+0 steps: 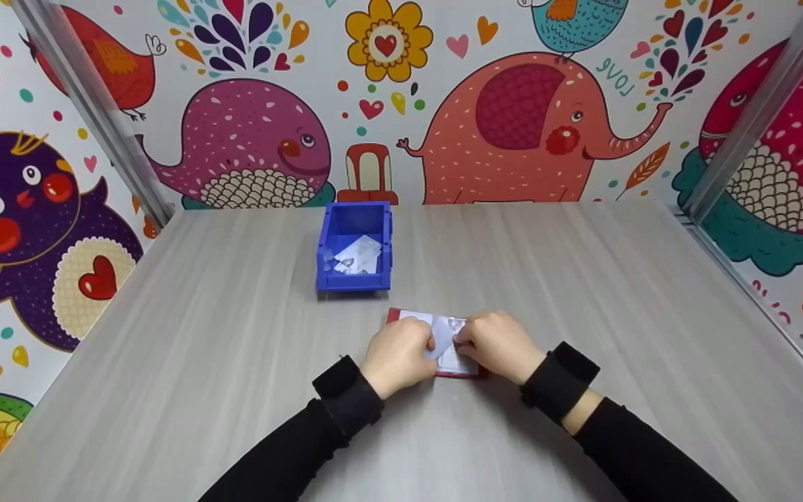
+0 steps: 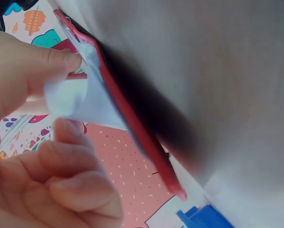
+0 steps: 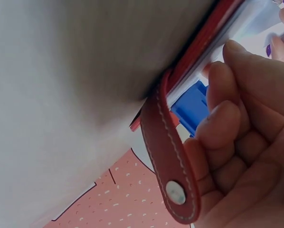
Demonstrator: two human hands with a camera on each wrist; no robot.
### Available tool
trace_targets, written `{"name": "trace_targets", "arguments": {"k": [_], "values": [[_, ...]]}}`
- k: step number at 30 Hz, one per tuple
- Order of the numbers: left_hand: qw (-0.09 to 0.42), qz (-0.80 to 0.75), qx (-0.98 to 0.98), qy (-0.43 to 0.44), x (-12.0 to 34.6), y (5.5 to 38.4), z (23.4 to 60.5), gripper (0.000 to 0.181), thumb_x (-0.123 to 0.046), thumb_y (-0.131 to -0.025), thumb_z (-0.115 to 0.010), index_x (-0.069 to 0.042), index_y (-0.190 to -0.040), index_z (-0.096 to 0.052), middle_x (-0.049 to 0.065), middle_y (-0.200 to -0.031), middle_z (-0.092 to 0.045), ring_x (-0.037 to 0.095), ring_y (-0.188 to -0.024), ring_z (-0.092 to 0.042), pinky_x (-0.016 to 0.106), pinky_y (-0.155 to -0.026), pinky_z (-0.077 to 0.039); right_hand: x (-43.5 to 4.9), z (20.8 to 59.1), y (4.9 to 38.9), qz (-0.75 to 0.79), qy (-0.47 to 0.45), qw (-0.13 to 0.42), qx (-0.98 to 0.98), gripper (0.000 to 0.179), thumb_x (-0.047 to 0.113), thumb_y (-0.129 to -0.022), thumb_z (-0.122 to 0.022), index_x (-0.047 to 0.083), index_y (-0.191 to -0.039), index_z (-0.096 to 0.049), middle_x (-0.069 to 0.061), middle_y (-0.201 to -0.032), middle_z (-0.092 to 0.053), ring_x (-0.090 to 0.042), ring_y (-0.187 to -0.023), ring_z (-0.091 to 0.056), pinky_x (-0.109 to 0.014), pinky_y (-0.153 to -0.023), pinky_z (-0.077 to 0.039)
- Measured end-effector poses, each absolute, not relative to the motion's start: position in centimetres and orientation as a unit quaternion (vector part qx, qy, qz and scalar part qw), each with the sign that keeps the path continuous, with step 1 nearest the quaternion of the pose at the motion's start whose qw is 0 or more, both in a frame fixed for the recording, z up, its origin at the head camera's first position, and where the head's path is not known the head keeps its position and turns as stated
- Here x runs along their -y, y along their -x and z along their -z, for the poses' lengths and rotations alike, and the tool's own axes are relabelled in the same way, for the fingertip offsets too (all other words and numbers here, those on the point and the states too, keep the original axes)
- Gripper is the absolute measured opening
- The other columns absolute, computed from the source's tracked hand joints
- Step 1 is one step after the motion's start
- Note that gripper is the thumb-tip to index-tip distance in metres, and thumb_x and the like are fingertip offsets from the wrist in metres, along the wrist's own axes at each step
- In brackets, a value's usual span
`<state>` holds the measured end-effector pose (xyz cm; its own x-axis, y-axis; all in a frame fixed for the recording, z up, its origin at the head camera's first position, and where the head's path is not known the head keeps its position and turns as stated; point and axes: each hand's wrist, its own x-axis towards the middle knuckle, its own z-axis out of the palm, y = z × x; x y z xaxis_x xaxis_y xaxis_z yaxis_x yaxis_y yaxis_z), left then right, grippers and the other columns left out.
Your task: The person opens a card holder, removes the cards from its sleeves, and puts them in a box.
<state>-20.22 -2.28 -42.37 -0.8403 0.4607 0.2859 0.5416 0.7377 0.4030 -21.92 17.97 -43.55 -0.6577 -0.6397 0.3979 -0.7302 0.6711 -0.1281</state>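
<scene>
A red card holder point(image 1: 393, 315) lies open on the table, with whitish and clear plastic sleeves point(image 1: 449, 359) inside. My left hand point(image 1: 399, 352) pinches a translucent sleeve point(image 2: 97, 102) between thumb and forefinger, lifting it off the cover in the left wrist view. Over the right-hand page, my right hand point(image 1: 502, 345) has its fingers curled, with thumb and forefinger pinching at the clear sleeves; exactly which layer is hidden. A strap point(image 3: 165, 152) with a metal snap sticks out from the holder beside the right hand.
Behind the holder, to the left, stands a blue bin point(image 1: 353, 282) with white cards point(image 1: 361, 254) and small clear pieces inside. The wood-grain table point(image 1: 234, 335) meets printed wall panels at its back and sides.
</scene>
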Motion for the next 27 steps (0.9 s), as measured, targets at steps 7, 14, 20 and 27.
{"name": "trace_targets", "arguments": {"k": [7, 14, 20, 27], "values": [[0.076, 0.243, 0.931, 0.261, 2.4, 20.1, 42.1, 0.009, -0.011, -0.065, -0.072, -0.009, -0.071, -0.066, -0.003, -0.071, -0.055, 0.016, -0.066, -0.054, 0.032, -0.054, -0.043, -17.9, 43.6, 21.8, -0.132, -0.384, 0.174, 0.897, 0.016, 0.001, -0.066, -0.084, 0.011, -0.071, -0.073, 0.001, -0.065, -0.062, -0.016, -0.061, -0.059, -0.035, -0.058, -0.047], [0.080, 0.242, 0.930, 0.264, 2.8, 20.2, 41.8, 0.009, -0.012, -0.066, -0.072, -0.009, -0.072, -0.066, -0.002, -0.073, -0.058, 0.017, -0.067, -0.056, 0.033, -0.057, -0.045, -17.9, 43.6, 21.8, -0.126, -0.379, 0.182, 0.898, 0.019, 0.003, -0.065, -0.085, 0.012, -0.066, -0.069, 0.002, -0.064, -0.060, -0.016, -0.060, -0.058, -0.036, -0.058, -0.046], [0.090, 0.242, 0.928, 0.268, 3.2, 20.2, 41.7, 0.009, -0.012, -0.067, -0.072, -0.007, -0.073, -0.067, -0.002, -0.072, -0.060, 0.018, -0.066, -0.056, 0.034, -0.057, -0.046, -17.8, 43.6, 21.8, -0.123, -0.369, 0.173, 0.905, 0.018, 0.006, -0.066, -0.086, 0.013, -0.066, -0.069, 0.002, -0.065, -0.060, -0.016, -0.060, -0.058, -0.037, -0.059, -0.046], [0.112, 0.230, 0.930, 0.265, 3.7, 20.2, 41.5, 0.005, -0.008, -0.069, -0.070, -0.006, -0.073, -0.070, 0.000, -0.072, -0.064, 0.022, -0.065, -0.060, 0.037, -0.057, -0.047, -17.9, 43.5, 21.8, -0.121, -0.364, 0.162, 0.909, 0.017, 0.006, -0.068, -0.085, 0.013, -0.067, -0.070, 0.003, -0.064, -0.059, -0.016, -0.060, -0.057, -0.036, -0.058, -0.046]]}}
